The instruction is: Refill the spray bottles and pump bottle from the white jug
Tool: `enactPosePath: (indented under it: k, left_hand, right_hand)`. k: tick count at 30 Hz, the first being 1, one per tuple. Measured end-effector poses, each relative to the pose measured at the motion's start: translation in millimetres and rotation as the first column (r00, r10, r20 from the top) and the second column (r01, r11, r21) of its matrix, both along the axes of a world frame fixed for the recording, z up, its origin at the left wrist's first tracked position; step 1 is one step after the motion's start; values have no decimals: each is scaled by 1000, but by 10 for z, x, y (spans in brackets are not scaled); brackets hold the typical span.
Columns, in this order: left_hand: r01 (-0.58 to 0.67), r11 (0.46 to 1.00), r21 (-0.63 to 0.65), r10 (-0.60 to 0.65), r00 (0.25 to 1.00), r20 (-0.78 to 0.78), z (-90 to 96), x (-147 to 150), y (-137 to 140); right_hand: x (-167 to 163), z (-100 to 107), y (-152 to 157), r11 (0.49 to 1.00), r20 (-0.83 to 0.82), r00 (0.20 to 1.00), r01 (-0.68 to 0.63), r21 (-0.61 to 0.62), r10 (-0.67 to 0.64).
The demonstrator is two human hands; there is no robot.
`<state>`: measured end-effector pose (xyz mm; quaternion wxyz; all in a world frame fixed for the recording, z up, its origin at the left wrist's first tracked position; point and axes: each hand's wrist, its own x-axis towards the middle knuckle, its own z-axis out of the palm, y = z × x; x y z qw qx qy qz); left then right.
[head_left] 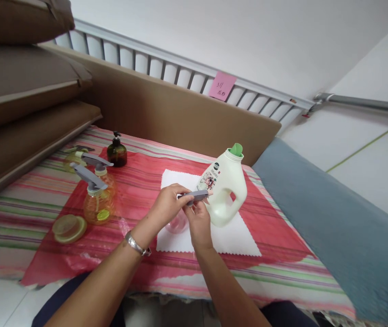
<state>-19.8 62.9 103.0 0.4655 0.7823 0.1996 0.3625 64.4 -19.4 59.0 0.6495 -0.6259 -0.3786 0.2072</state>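
Observation:
My left hand is closed, thumb and fingers gripping a grey trigger spray head with a pale pink nozzle tip. Just beneath that spray head, the fingers of my right hand are closed around its lower part, partly hiding it. A clear pink bottle stands below my hands on a white cloth; whether the spray head is joined to it is hidden. Right behind my hands stands a cream detergent jug with a green spout in its mouth.
To the left stand two orange spray bottles with grey heads, a round lidded dish and a dark pump bottle. A yellowish spray bottle is behind them. Stacked brown cushions border the left; a brown board closes the back.

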Motion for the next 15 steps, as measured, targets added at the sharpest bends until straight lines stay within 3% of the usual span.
enactPosePath:
  k: [3, 9, 15]
  left_hand:
    - [5, 1000, 1, -5, 1000, -1, -3, -3, -1]
    - [6, 1000, 13, -6, 1000, -18, -9, -6, 5]
    - [-24, 999, 37, 24, 1000, -3, -43, 6, 19]
  right_hand:
    - [-22, -9, 5, 999, -12, 999, 47, 12, -47]
    - [-6, -51, -43, 998, -43, 999, -28, 47, 30]
    - [18, -109, 6, 997, -77, 996, 37, 65, -32]
